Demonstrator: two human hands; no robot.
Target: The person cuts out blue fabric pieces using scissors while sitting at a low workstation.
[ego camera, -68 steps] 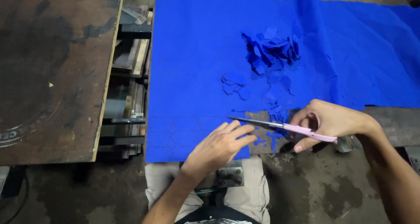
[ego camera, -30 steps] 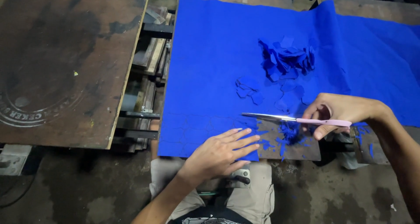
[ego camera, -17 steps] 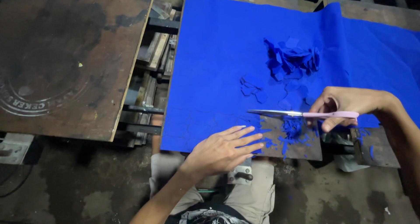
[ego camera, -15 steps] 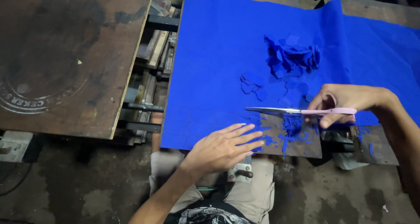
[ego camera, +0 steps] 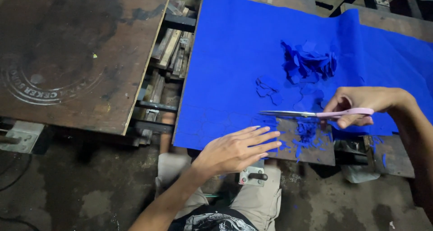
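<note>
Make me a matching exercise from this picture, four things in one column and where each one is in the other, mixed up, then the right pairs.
Things:
1. scissors
2. pile of cut blue pieces
3. left hand
4. dark wooden board

Places:
A. flat at the near edge of the blue sheet
B. left of the sheet, across a gap
C. in the right hand
D. on top of the sheet, toward its middle

Pairs: 1-C, 2-D, 3-A, 4-B
</note>
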